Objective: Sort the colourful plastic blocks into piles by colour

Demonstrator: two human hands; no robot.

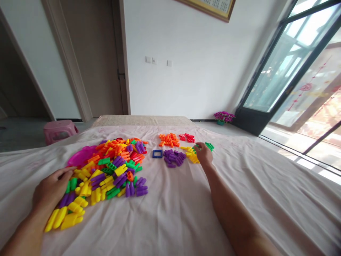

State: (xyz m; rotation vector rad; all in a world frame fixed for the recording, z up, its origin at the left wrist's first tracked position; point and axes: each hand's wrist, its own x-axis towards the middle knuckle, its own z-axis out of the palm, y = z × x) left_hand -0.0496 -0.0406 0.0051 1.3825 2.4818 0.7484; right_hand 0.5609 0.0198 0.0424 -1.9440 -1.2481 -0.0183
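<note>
A large mixed heap of plastic toy building pieces (108, 183) lies on the bed sheet at the left, in yellow, purple, green, orange and red. At the heap's left edge, my left hand (53, 188) rests beside yellow and green pieces with its fingers stretched out; its fingertips are partly hidden. Farther off, my right hand (204, 153) has thumb and forefinger together at a green piece (195, 149). Under and around that hand lie yellow pieces (192, 156), with other green pieces (210, 146) just beyond it.
Separate piles of orange pieces (169, 139), red pieces (187, 138) and purple pieces (174, 158) lie near a dark blue square frame (157, 153). A magenta plastic basin (80, 156) sits behind the heap. Beyond the wrinkled sheet (170, 213) stands a pink stool (60, 131).
</note>
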